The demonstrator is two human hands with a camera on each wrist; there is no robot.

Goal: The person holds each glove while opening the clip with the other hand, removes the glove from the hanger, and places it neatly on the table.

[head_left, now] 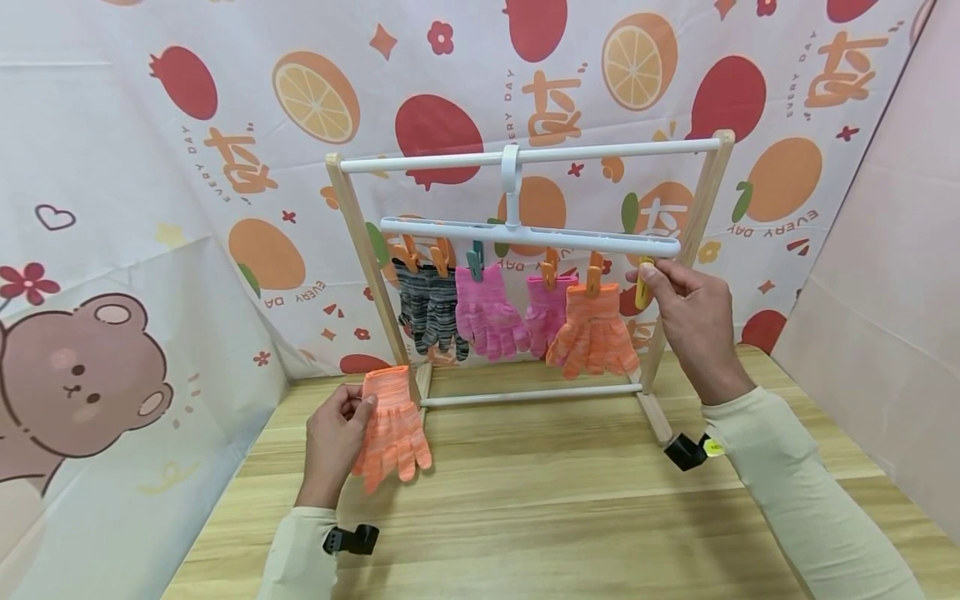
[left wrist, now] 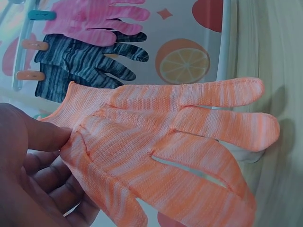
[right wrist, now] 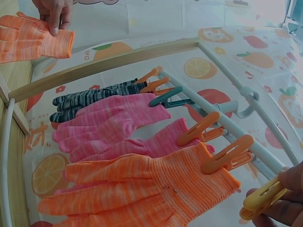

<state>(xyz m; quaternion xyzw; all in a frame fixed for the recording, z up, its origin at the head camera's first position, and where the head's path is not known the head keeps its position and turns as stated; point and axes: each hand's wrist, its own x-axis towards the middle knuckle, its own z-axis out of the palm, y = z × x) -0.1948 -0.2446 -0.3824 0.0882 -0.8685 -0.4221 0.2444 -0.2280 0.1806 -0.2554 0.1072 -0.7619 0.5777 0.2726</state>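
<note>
My left hand [head_left: 335, 437] pinches an orange knit glove [head_left: 392, 429] near its cuff, thumb in front; the glove's fingers hang down over the table. At the hanger's right end, my right hand [head_left: 693, 321] grips a yellow clothespin [head_left: 643, 285] between thumb and fingers, just under the white hanger bar [head_left: 585, 240]. Beside that clothespin, another orange glove [head_left: 594, 329] hangs from an orange clothespin [right wrist: 228, 154]. Further left hang two pink gloves [head_left: 489, 315], one by a green clothespin [head_left: 476, 261], and two black-and-grey gloves [head_left: 441, 308] by orange clothespins.
The hanger hooks over the top rail [head_left: 427, 162] of a wood-and-white rack [head_left: 707, 196]. The rack's lower rail [head_left: 532, 395] runs above the wood-grain table [head_left: 525, 517]. A fruit-print cloth [head_left: 465, 75] covers the wall close behind.
</note>
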